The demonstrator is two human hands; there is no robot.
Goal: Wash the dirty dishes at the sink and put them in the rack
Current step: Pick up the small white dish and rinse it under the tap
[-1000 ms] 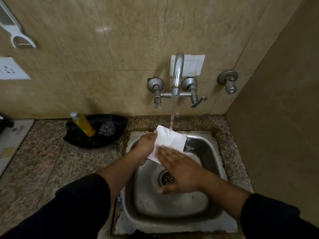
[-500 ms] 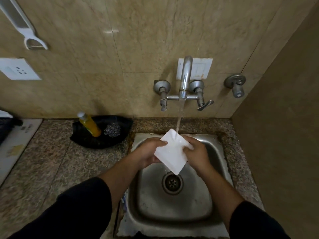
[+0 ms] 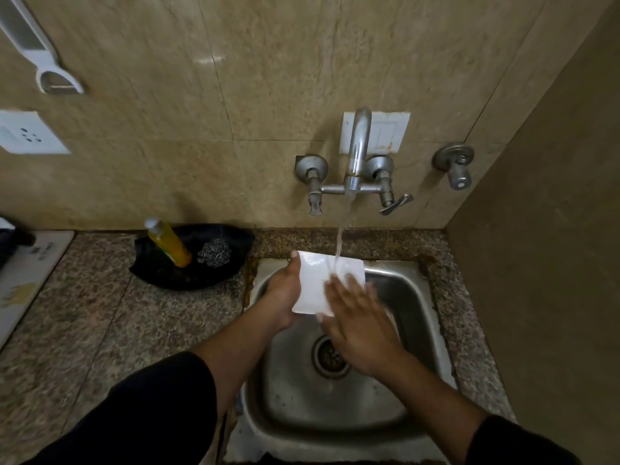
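A small white square plate [image 3: 315, 280] is held over the steel sink [image 3: 422, 317] under the stream from the tap [image 3: 357, 152]. My left hand [image 3: 285, 293] grips the plate's left edge, thumb along the top corner. My right hand [image 3: 359, 323] lies flat with straight fingers on the plate's right half, covering its lower right corner. Water lands on the plate just above my right fingertips. No rack is in view.
A yellow soap bottle [image 3: 169, 243] and a steel scrubber [image 3: 214, 253] sit in a black tray [image 3: 161, 273] on the granite counter [image 3: 100, 323] left of the sink. A brown wall [image 3: 553, 263] closes the right side. The drain [image 3: 330, 357] shows in the basin.
The plate was tilted corner-down between both gripping hands; now it faces me squarely, and my right hand has let go of its edge and lies flat on its face.
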